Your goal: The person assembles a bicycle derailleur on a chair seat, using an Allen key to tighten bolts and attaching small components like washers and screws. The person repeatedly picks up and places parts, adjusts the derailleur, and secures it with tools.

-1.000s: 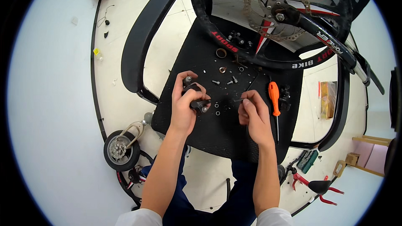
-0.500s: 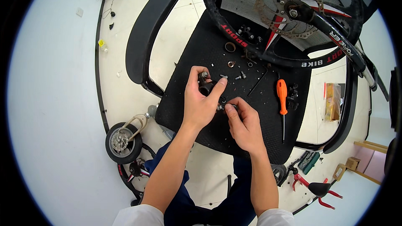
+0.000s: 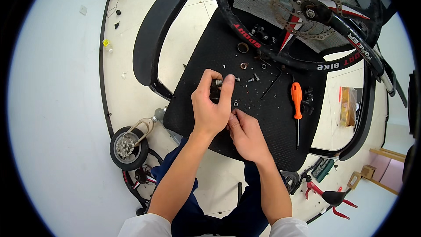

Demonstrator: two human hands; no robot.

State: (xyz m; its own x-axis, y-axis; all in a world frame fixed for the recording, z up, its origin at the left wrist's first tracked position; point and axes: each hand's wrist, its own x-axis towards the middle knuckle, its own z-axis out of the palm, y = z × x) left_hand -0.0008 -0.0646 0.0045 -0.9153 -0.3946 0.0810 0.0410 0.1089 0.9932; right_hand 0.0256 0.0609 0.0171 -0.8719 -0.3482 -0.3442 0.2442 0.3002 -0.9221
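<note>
Left hand [image 3: 211,109]: raised over the black mat [image 3: 206,61], thumb and forefinger pinched on a small dark metal part with a grey end [image 3: 218,83], held just above the mat's middle.

Right hand [image 3: 246,135]: tucked under and touching the left hand, fingers curled toward its palm; whether they grip anything cannot be told.

Black mat: a mesh chair seat, holding the loose hardware. Just right of the held part lie small bolts [image 3: 253,78]; a washer [image 3: 236,103] lies near the fingertips. Farther off sit a copper-coloured nut [image 3: 244,66] and a dark ring [image 3: 242,47].

Orange-handled screwdriver [image 3: 297,101]: on the mat's right side, handle far, blade pointing near, well apart from both hands.

Bicycle wheel [image 3: 280,57]: black tyre resting over the mat's far edge, with a perforated brake disc [image 3: 294,4] at its hub.

Small wheel [image 3: 127,147]: on the floor, near left of the mat.

Red-handled pliers [image 3: 326,195]: on the floor, near right.
</note>
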